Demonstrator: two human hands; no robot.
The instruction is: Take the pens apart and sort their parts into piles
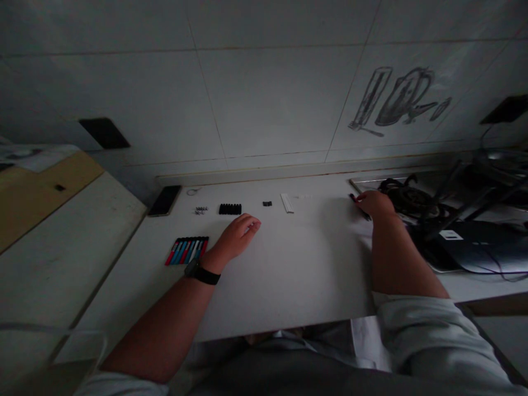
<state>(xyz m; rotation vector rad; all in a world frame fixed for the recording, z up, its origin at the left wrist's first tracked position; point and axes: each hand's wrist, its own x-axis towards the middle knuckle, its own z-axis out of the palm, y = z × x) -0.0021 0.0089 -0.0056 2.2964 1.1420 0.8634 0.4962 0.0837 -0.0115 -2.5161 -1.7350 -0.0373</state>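
My left hand (240, 236) hovers over the white worktop with its fingers curled together; nothing shows in them. Close by are a row of short black pieces (230, 209) and a row of red, blue and white pen barrels (187, 251) with dark ends. At the right of the worktop, my right hand (376, 203) closes its fingertips on a slim dark pen-like stick (367, 216) with a bit of red, partly hidden by the hand. Between the hands lie small black parts (267, 203), white thin sticks (287, 203) and tiny pale pieces (304, 196).
Small metal pieces (201, 210), a clear ring (192, 192) and a phone (165, 201) lie at the back left. A gas stove (408, 198) and a dark glossy appliance (487, 250) with a cable stand right. A tiled wall (272, 99) closes the back.
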